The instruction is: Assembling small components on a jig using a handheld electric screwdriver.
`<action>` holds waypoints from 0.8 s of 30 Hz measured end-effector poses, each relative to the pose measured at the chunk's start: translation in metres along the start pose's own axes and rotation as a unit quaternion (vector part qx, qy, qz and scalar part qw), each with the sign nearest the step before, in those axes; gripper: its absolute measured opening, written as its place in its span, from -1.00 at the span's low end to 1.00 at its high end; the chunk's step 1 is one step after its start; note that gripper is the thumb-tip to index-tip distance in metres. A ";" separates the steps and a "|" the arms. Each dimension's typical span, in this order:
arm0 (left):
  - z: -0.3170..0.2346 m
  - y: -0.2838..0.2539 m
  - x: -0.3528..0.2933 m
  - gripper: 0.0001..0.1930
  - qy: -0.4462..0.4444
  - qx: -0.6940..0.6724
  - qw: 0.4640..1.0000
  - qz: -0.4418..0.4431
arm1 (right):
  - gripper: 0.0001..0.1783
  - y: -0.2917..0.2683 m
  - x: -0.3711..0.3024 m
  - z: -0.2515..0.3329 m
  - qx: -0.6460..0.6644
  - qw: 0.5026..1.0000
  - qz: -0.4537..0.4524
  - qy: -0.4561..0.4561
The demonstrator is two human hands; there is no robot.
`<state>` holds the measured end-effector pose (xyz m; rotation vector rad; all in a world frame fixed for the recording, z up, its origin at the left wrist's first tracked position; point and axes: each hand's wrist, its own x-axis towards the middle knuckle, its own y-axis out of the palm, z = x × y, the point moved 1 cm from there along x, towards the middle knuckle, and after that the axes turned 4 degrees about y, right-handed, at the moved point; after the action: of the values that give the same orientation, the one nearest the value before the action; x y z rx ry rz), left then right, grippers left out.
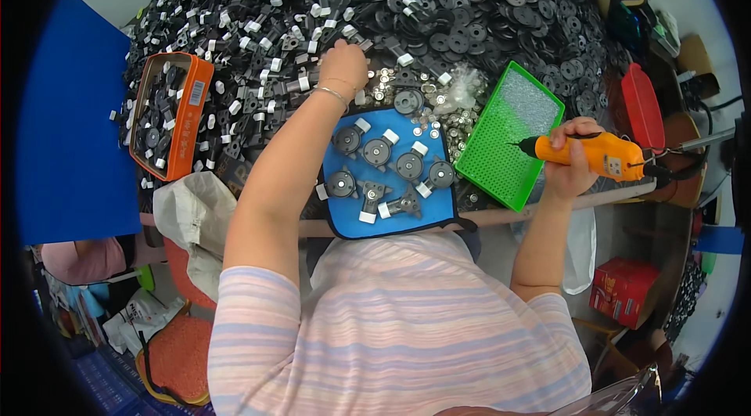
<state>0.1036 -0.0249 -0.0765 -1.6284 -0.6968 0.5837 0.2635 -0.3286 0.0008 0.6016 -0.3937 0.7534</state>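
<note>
My right hand (575,159) is wrapped round an orange electric screwdriver (602,156), its black tip pointing left over a green perforated tray (501,162) of small silvery screws. My left hand (344,69) is at the near edge of a heap of black plastic brackets with white ends (266,25). Its fingers are curled down among the parts, and what they hold is hidden. Between my arms, a blue mat (352,216) bears several round black wheel-like assemblies (377,151) with white tabs. Loose small metal pieces (383,87) and a clear plastic bag (460,93) lie beyond the mat.
Black discs (516,17) are heaped at the far right. An orange-rimmed box (188,118) of parts stands at left, near a blue panel (82,118). A red tray (643,107) is on the right. A pale sack (194,216) hangs at the table's front edge.
</note>
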 end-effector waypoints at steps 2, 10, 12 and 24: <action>0.002 0.003 0.000 -0.82 0.004 -0.015 1.000 -0.011 | -0.78 0.002 0.000 0.000 0.004 1.000 0.008 0.001; 0.000 -0.005 -0.001 -0.73 0.015 -0.004 1.000 0.026 | -0.78 0.007 -0.004 0.000 0.013 1.000 0.012 0.003; -0.002 -0.007 0.002 -0.70 0.012 -0.003 0.999 0.043 | -0.78 0.008 -0.005 0.000 -0.002 1.000 0.019 0.007; 0.013 -0.041 -0.015 -0.83 0.095 -0.219 0.969 0.063 | -0.75 0.018 -0.009 0.008 -0.014 0.999 0.032 0.010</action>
<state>0.0787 -0.0227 -0.0381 -2.1226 -0.6100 0.3713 0.2433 -0.3277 0.0085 0.5567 -0.4065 0.8125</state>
